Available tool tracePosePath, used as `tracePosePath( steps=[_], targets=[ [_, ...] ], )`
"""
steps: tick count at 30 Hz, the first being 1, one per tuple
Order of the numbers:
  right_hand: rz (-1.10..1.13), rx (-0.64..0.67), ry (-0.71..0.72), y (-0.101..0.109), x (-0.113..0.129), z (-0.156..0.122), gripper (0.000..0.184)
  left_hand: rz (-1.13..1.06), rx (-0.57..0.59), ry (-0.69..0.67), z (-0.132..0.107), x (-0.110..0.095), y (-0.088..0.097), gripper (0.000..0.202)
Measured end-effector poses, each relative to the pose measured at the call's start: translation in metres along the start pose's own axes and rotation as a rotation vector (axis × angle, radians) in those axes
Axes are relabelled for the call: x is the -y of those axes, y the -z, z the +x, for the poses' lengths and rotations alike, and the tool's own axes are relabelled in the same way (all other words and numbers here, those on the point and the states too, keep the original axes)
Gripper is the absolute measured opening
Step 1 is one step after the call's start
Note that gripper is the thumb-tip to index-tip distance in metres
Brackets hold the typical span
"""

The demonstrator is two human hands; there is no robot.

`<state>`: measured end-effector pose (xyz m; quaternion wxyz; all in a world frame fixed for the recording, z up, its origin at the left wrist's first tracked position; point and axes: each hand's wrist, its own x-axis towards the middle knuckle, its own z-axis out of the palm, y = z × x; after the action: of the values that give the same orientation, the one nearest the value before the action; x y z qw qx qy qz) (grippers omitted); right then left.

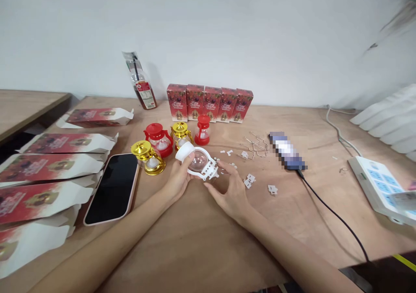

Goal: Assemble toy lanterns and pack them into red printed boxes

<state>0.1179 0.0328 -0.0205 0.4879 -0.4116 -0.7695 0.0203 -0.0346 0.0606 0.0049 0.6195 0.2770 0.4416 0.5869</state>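
A small white toy lantern (199,161) with a clear rounded globe lies tilted in my left hand (180,175), its fingers closed around the wide white end. My right hand (232,189) is at the lantern's narrower end, thumb and index fingertip on either side of it. Just beyond stand finished-looking lanterns: a red one (158,139), a gold one (180,133), a smaller red one (203,130) and another gold one (148,157). Small white plastic pieces (249,180) and bent wire handles (255,145) are scattered to the right of my hands.
Several red boxes (211,104) stand in a row by the wall, near a bottle (143,87). Opened boxes (55,167) lie left, beside a dark-screened phone (112,189). Another phone (286,151) has a black cable (334,217) running toward the front edge. A power strip (380,189) sits right.
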Motion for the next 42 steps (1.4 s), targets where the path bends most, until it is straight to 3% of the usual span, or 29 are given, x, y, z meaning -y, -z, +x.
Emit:
tracePosePath(
  steps=[13,19,25,32,38,42],
  targets=[
    [0.075,0.057,-0.162,0.000,-0.001,0.003,0.051,-0.072,0.025,0.052,0.002,-0.004,0.002,0.023],
    [0.066,0.093,-0.140,-0.001,-0.003,0.004,0.063,-0.122,0.005,0.095,0.004,-0.005,0.003,0.018],
    [0.051,0.124,-0.148,0.003,0.001,0.008,0.054,-0.121,0.038,0.109,0.006,-0.004,0.005,0.020],
    [0.132,0.116,-0.307,0.013,0.001,0.015,0.045,-0.202,0.063,0.146,0.004,-0.010,0.003,0.017],
    [0.275,0.037,-0.442,0.030,-0.010,0.024,0.021,-0.250,0.068,0.097,0.003,-0.007,0.003,0.019],
    [0.339,0.041,-0.579,0.035,-0.013,0.025,0.025,-0.231,0.063,0.115,0.004,-0.005,0.004,0.018]
  ],
)
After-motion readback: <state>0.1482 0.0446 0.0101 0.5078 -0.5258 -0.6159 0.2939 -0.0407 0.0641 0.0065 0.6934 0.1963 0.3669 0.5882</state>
